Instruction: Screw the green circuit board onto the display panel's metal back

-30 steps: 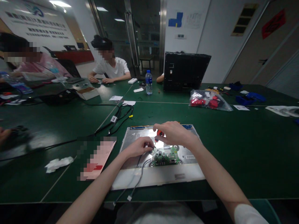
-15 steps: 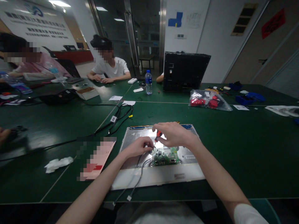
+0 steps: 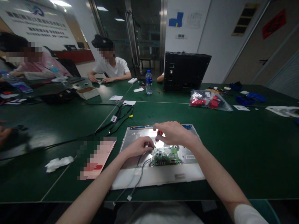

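Note:
A metal-backed display panel (image 3: 130, 140) lies flat in front of me, with a green circuit board (image 3: 165, 156) on its back. My right hand (image 3: 174, 133) is closed around the red and black handle of a screwdriver (image 3: 159, 133). The thin shaft slants down to the board's upper left corner. At that corner, my left hand (image 3: 142, 146) has its fingers pinched together near the screwdriver tip; anything between them is too small to make out. Two grey cables (image 3: 141, 177) run from the board's left side over the panel's near edge, ending in white plugs.
A pink phone-like slab (image 3: 105, 155) and crumpled tissue (image 3: 59, 163) lie left, near black cables (image 3: 119, 115). Further back stand a water bottle (image 3: 149, 82), a black monitor (image 3: 187, 71) and a plastic bag of red parts (image 3: 209, 100). Two people (image 3: 112, 67) sit across the green table (image 3: 238, 149).
The screwdriver handle has turned slightly in my right hand, which has barely shifted. My left hand holds its place at the board's corner.

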{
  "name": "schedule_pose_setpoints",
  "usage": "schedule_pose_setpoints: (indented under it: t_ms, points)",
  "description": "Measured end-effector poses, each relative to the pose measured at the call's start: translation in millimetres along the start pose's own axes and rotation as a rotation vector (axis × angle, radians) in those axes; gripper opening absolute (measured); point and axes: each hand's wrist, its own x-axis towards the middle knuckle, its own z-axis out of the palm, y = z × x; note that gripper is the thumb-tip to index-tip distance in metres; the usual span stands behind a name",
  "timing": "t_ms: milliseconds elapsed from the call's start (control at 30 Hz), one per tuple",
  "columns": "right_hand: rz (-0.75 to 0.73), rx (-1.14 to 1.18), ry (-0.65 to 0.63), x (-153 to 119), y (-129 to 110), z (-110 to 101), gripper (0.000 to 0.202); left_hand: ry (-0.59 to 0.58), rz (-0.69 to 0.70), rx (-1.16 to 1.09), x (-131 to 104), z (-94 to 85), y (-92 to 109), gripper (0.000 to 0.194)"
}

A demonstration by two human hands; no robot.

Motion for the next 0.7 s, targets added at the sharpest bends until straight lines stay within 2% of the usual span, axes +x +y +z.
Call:
schedule_pose_setpoints:
  t_ms: [367,700]
  points:
    - [0.02,-0.026,-0.004,-0.8,-0.2,-1.4,0.024,0.004,0.01,0.013,0.3,0.2,-0.5,0.01]
    - [-0.052,0.047,0.016,-4.7,1.0,-1.5,0.03,0.022,0.006,-0.013,0.3,-0.4,4.1,0.008]
